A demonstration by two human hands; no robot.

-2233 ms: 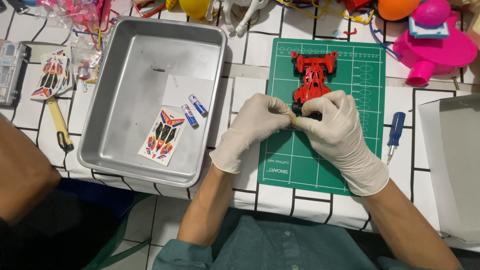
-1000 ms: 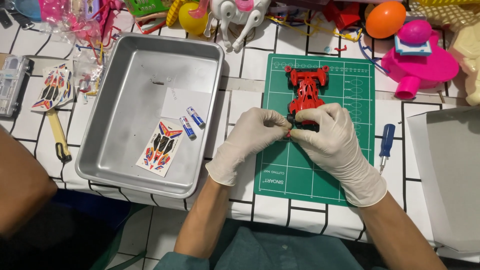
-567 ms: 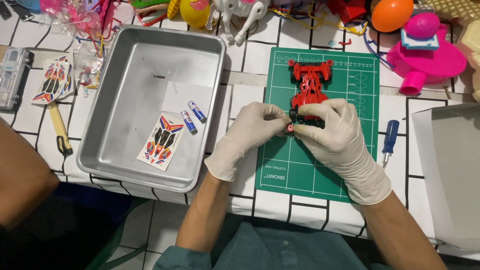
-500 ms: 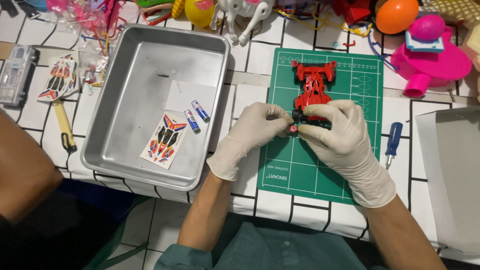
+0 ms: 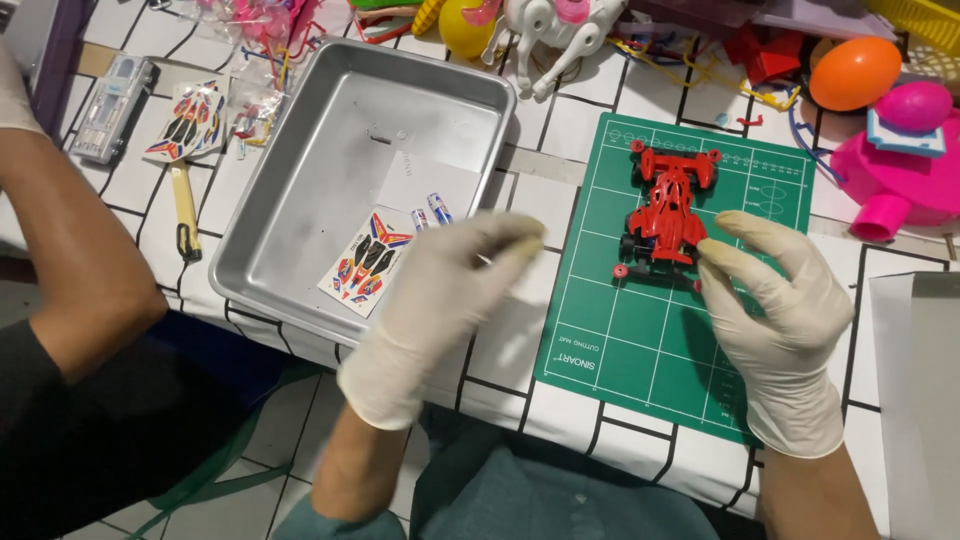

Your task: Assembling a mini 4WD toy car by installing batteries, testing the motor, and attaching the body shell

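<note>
A red toy race car [image 5: 668, 205] sits on a green cutting mat [image 5: 640, 340]. My right hand [image 5: 785, 330], in a white glove, hovers just right of the car's rear with fingers spread and nothing in it; the thumb tip is close to the rear wheel. My gloved left hand [image 5: 435, 300] is left of the mat, over the near right corner of a metal tray [image 5: 300, 170]. Its fingers are pressed together and blurred, so whether they pinch something small is unclear.
In the tray lie a sticker sheet [image 5: 368, 262] and two small batteries [image 5: 432, 212]. Another person's arm [image 5: 75, 240] reaches in at left. A yellow-handled screwdriver [image 5: 185, 212], a second sticker sheet [image 5: 190, 120], toys along the back and a white box [image 5: 920, 400] at right surround the work.
Both hands have left the car's rear, where they were working together. My left hand swung left toward the tray; my right hand opened and drew slightly back.
</note>
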